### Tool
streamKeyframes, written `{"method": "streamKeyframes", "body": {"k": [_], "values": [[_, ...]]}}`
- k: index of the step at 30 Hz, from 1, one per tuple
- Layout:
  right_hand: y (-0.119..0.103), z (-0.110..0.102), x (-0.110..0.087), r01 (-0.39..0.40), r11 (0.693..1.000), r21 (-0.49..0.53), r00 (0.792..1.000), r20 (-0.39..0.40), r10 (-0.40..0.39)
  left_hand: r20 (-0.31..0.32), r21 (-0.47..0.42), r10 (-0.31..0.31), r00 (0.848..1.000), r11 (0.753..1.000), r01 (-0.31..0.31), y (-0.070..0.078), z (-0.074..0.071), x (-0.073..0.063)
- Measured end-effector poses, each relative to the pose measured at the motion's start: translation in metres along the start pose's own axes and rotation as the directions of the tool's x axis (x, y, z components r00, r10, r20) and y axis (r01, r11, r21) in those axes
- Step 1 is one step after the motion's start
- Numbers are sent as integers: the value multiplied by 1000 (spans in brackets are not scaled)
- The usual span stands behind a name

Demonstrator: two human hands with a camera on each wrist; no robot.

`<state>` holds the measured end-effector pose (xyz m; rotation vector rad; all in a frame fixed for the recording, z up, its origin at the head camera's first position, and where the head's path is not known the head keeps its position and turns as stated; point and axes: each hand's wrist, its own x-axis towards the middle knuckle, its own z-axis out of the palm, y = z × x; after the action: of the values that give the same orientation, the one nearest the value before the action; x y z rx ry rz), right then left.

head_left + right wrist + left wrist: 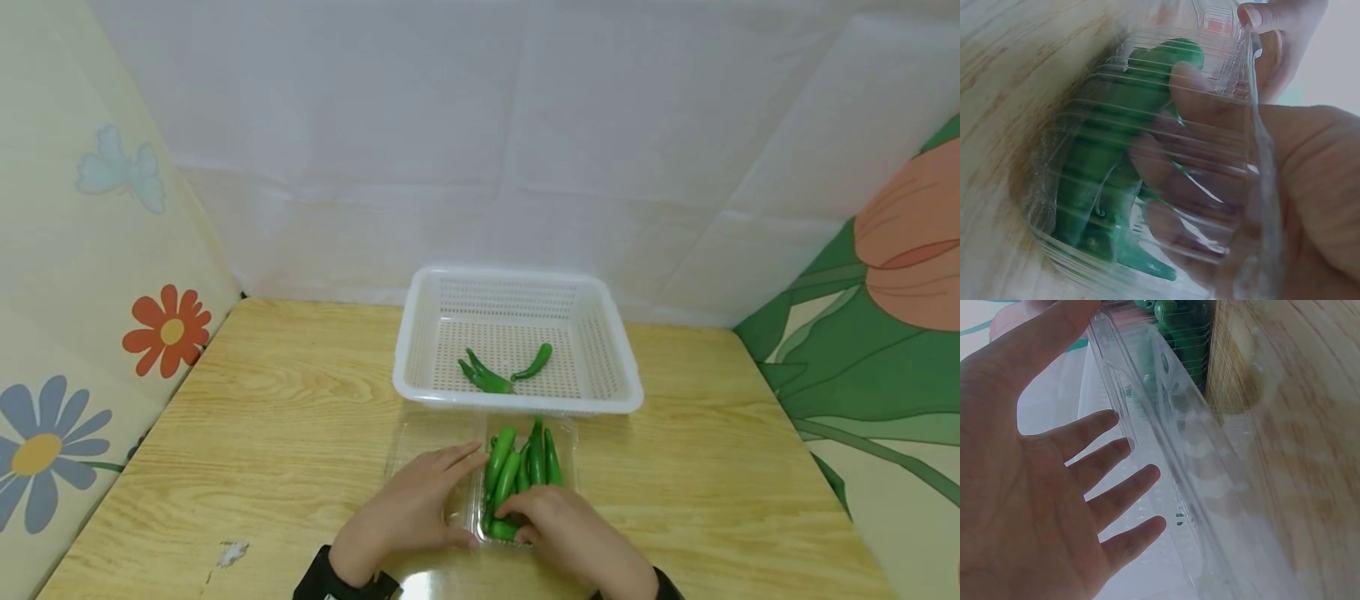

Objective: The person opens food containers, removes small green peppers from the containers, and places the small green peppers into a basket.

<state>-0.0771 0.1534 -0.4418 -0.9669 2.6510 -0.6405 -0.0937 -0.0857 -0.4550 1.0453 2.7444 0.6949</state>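
A clear plastic clamshell box (570, 429) lies on the table, several green chili peppers (537, 454) packed in its right half. Its lid (416, 429) is folded out flat to the left. My left hand (416, 500) reaches over the lid with fingers spread, fingertips by the fold line and thumb at the box's near corner. Inside the near end of the box, my right hand (558, 521) holds a green chili pepper (1104, 131) between thumb and curled fingers. Through the clear wall, the right wrist view shows its fingers (1188, 84) against the pepper.
Right behind the box stands a white plastic basket (517, 402) with a few green chili peppers (487, 379) in it. The wooden table (300, 400) ends at a white cloth backdrop (487, 167), with flowered panels at both sides.
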Motion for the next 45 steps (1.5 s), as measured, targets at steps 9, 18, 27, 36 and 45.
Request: {"method": "streamKeyframes", "body": {"k": [9, 18, 27, 36, 45], "values": [[0, -1, 1, -2, 1000, 24, 1000, -2, 2, 8, -7, 1, 1000, 1000, -1, -1, 0, 1], [0, -2, 0, 33, 999, 12, 999, -27, -33, 7, -5, -4, 1000, 1000, 4, 0, -1, 0], [-1, -1, -5, 124, 988, -93, 982, -130, -136, 9, -3, -5, 1000, 1000, 5, 0, -1, 1], [-5, -3, -10, 137, 985, -103, 968, -199, -156, 8, 1, 0, 1000, 1000, 0, 0, 0, 1], [-7, -10, -12, 147, 985, -93, 956, -243, -165, -2, 14, 8, 1000, 1000, -8, -1, 0, 2]]}}
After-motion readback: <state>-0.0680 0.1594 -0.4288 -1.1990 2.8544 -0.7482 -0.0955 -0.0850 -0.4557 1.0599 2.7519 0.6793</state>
